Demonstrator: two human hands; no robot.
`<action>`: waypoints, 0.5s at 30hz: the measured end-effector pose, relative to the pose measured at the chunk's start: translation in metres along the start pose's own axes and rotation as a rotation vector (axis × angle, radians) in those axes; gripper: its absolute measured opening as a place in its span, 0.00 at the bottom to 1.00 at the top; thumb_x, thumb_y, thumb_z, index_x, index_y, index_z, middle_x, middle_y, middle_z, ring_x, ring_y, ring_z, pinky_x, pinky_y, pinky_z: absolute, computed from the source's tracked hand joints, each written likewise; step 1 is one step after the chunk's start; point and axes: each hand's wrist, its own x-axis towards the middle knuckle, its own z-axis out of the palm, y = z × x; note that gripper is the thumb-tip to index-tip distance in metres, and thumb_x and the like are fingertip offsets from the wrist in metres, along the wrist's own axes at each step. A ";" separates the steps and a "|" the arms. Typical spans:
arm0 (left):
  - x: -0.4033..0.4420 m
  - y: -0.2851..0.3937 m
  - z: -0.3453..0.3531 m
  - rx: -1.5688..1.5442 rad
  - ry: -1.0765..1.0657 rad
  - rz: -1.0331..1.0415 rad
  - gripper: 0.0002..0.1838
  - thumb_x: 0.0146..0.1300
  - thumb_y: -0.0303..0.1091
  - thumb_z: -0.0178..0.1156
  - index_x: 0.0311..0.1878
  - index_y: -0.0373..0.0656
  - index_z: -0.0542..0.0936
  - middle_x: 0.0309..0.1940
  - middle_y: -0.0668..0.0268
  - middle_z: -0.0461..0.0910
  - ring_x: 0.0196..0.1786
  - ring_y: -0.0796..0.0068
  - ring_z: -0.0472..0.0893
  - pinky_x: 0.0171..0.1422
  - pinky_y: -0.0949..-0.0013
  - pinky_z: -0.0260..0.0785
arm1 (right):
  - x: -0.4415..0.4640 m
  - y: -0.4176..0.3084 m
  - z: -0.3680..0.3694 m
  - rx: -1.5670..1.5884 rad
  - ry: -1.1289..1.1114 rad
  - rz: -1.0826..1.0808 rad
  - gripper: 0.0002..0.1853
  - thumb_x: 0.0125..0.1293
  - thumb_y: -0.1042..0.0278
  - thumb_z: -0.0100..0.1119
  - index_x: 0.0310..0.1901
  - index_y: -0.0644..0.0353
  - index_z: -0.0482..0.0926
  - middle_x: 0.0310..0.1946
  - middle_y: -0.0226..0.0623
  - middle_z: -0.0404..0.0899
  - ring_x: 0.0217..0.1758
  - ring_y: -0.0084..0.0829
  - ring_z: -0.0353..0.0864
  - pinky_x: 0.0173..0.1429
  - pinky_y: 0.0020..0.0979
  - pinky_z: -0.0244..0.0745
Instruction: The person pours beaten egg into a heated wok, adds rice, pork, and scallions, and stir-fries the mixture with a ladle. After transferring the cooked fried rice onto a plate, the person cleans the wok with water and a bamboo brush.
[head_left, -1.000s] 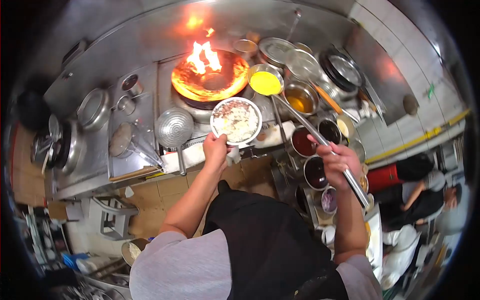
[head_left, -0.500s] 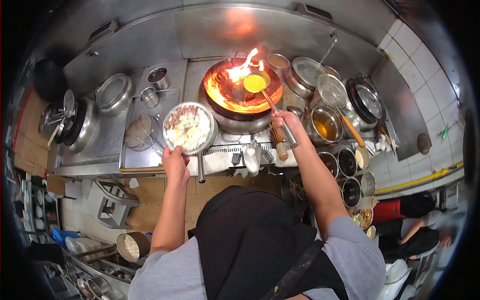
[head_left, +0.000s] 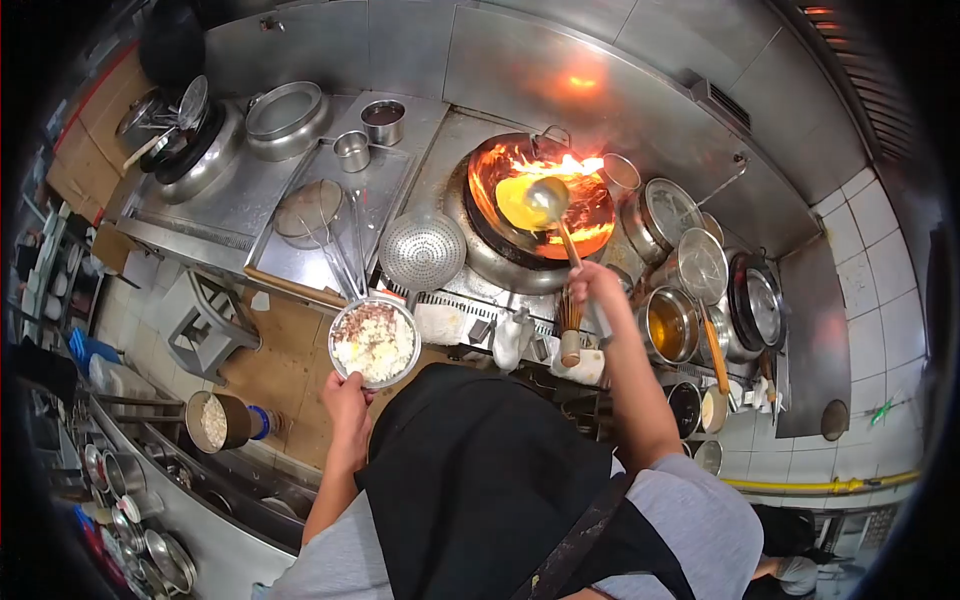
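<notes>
Metal ladle (head_left: 549, 198) in the curled right hand (head_left: 597, 285); left hand (head_left: 348, 402) grips a bowl (head_left: 416, 346).

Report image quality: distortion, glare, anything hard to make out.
Head view: the wide lens bows the steel wall and blackens the corners; head view: flames in the wok glare nearly white and reflect orange on the wall; head view: a person at lower right sinks into the dark edge.

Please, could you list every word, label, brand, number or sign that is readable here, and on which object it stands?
No readable text: none on the bowl, the ladle, the wok or the steel wall.
The metal pots at lower left are too small and blurred to tell.
</notes>
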 end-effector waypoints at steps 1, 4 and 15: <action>-0.007 -0.001 0.004 0.002 0.004 -0.002 0.06 0.64 0.23 0.54 0.43 0.40 0.75 0.28 0.63 0.81 0.21 0.79 0.76 0.24 0.77 0.64 | 0.010 -0.012 -0.015 0.242 -0.097 0.103 0.03 0.67 0.80 0.50 0.40 0.63 0.71 0.22 0.30 0.70 0.17 0.22 0.66 0.22 0.28 0.69; -0.026 -0.006 0.028 -0.029 -0.014 -0.045 0.07 0.63 0.23 0.54 0.45 0.38 0.76 0.30 0.62 0.82 0.22 0.78 0.76 0.24 0.76 0.64 | 0.040 -0.018 -0.034 0.491 -0.252 0.185 0.05 0.69 0.80 0.50 0.45 0.62 0.70 0.26 0.31 0.72 0.19 0.21 0.67 0.22 0.28 0.68; 0.020 -0.110 0.116 -0.045 -0.074 -0.120 0.08 0.64 0.22 0.54 0.45 0.40 0.76 0.33 0.62 0.82 0.23 0.76 0.77 0.23 0.74 0.65 | 0.024 -0.012 -0.059 0.412 -0.105 0.191 0.32 0.67 0.84 0.53 0.72 0.59 0.59 0.31 0.37 0.75 0.19 0.21 0.66 0.18 0.27 0.61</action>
